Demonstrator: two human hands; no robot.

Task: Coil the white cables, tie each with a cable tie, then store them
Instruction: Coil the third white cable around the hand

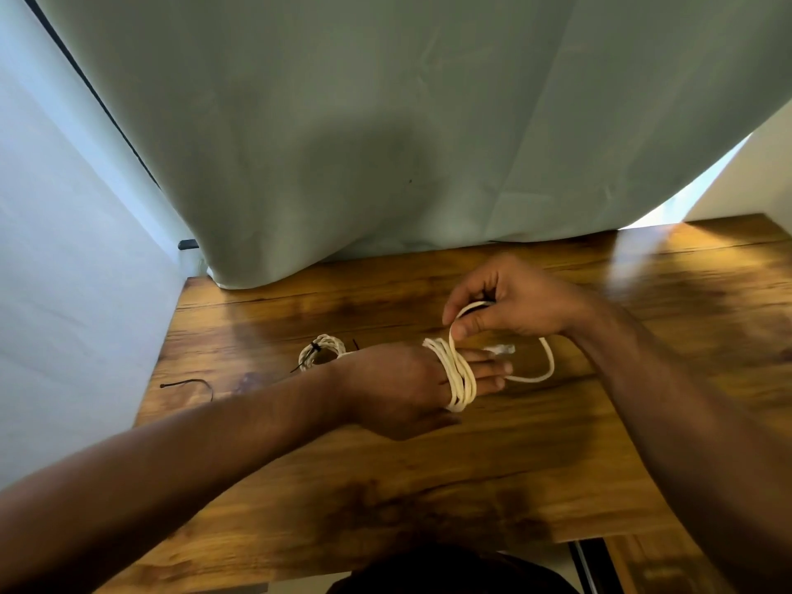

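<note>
Far left on the wooden table [385, 486] there's a loose black cable tie [188, 384] lying flat by itself, near the table's left edge. A bit to the right of it sits a small finished coil [322, 350] of white cord, cinched with a black tie [315, 348], resting on the wood just behind the left wrist.

Then the left hand [398, 385]: it's reaching across toward the right, back of the hand up, hovering low over the middle of the table. The fingers [488, 370] are held out straight and close together, and the white cable [458, 375] is wound around them in several loops, sitting around the finger bases like a spool. So that hand isn't gripping anything, it's just carrying the wraps.

Right above those fingers is the right hand [510, 304], coming in from the right side. Its thumb and forefinger pinch one strand of the same cable, just above the wraps, with the other fingers curled. From there the leftover cord swings out in a slack loop [548, 362] to the right and curves back, ending in a clear plug [502, 349] just beside the left fingertips.

Behind it all hangs a pale grey-green cloth backdrop [385, 122], its hem on the table's far edge.
</note>
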